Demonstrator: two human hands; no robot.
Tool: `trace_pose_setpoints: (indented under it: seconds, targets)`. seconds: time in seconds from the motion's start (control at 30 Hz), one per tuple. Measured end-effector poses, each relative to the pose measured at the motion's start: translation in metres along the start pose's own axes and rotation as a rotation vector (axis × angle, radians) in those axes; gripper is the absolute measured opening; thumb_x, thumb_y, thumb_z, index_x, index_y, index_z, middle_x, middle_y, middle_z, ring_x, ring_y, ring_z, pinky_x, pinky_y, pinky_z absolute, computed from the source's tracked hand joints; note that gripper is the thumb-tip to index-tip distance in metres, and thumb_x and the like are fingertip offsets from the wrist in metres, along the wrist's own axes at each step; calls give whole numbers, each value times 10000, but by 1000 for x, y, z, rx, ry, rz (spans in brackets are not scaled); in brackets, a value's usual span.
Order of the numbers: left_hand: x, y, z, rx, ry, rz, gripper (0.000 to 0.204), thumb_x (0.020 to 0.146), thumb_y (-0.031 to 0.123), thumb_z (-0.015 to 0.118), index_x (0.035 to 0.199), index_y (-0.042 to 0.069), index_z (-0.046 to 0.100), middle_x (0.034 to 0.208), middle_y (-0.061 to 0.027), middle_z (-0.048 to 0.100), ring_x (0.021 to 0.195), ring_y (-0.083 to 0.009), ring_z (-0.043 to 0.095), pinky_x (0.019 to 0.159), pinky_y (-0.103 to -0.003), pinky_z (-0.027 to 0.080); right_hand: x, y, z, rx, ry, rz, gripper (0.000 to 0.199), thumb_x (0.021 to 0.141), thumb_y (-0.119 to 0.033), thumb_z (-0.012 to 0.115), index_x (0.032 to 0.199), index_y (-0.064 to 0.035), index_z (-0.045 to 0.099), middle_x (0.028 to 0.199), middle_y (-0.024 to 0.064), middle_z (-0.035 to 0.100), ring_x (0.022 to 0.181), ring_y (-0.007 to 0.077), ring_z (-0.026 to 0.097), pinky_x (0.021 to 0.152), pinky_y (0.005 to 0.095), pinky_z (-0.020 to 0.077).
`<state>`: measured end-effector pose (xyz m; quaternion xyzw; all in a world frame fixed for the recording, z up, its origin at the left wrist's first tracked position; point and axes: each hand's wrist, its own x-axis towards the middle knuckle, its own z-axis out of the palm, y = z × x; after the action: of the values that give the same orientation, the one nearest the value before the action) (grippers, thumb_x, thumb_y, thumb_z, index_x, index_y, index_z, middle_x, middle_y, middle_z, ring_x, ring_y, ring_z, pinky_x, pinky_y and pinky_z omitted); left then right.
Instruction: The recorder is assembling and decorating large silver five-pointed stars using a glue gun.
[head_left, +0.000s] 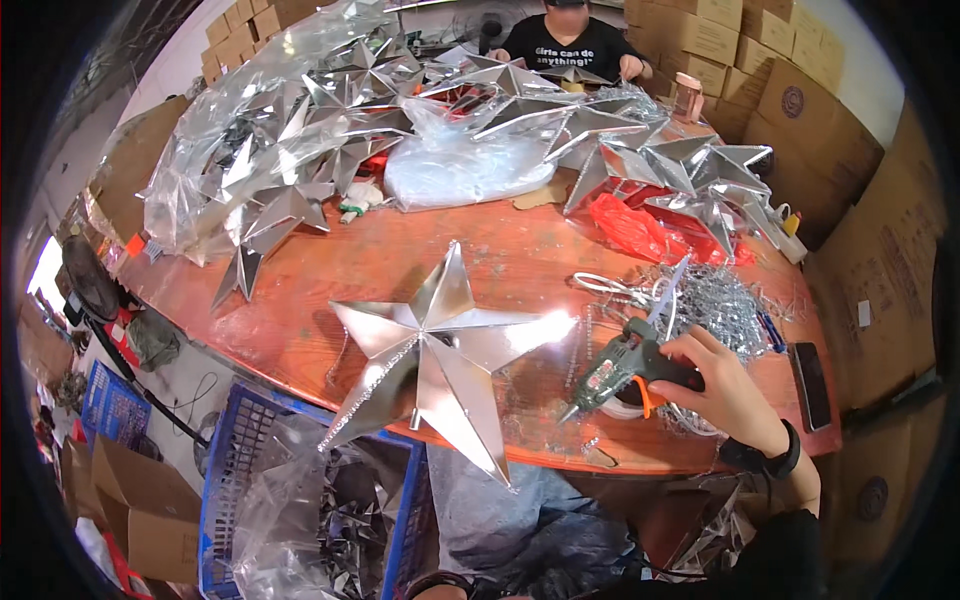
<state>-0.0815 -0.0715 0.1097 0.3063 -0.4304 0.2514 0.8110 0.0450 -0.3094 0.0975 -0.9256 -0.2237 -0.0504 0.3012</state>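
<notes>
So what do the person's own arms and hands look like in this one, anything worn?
Only the right hand shows clearly: bare, no glove, with a black band around the wrist. The forearm below is bare, then a dark sleeve begins near the lower edge. The left hand isn't clearly in view; only a dark rounded bit shows at the bottom edge.

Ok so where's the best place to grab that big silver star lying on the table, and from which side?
Probably by the lower-left arm of the silver star, coming from the near edge of the table. That arm and the bottom one jut past the table edge, so fingers can close over and under the thin folded metal. The right hand is on the glue gun, and no left hand is in view.
</notes>
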Motion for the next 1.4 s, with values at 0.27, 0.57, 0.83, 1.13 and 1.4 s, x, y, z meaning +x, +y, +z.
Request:
trace_pose_setpoints:
  seconds: [0.27, 0.57, 0.83, 1.13, 1.4]
  targets:
    - [-1, 28, -15, 74, -22, -145, 96, 901, 175, 474, 908, 243, 542, 869, -75, 525, 941, -245, 462, 827, -479, 393, -5, 2, -2, -7, -17, -26, 297, 791, -167, 673, 988, -11, 514, 884, 150, 523, 750, 308, 567, 657, 352, 465]
    - [-40, 50, -66, 944, 125, -683, 267, 878, 204, 462, 1046, 3, 513, 1139, -165, 509, 1077, -301, 460, 915, -437, 367, -24, -31, -36, -210, -42, -185, 128, 789, -103, 599, 863, -48, 511, 800, 88, 506, 721, 247, 570, 560, 336, 473]
    - [-19, 65, -78, 1217, -386, -1416, 418, 822, 116, 562, 1221, 26, 476, 1209, -191, 486, 1076, -356, 495, 893, -375, 417, -6, -62, -27, 156, -137, -672, 116, 761, -80, 590, 826, -41, 502, 736, 62, 464, 600, 197, 521, 472, 297, 442]
    - [-58, 24, -70, 1326, -391, -1067, 647, 797, 165, 651, 1328, -12, 325, 1330, -246, 344, 1231, -386, 332, 1019, -408, 276, -1, -52, -10, 220, -261, -769, 182, 867, -197, 546, 824, -37, 472, 721, 78, 450, 584, 214, 532, 446, 329, 438]
    - [-57, -5, -62, 1075, -239, -1052, 178, 847, 102, 578, 1001, 14, 586, 969, -141, 596, 928, -297, 567, 814, -346, 436, -1, -50, -7, 384, -518, -835, 173, 905, -159, 479, 918, 12, 454, 867, 106, 442, 694, 249, 551, 560, 358, 462]
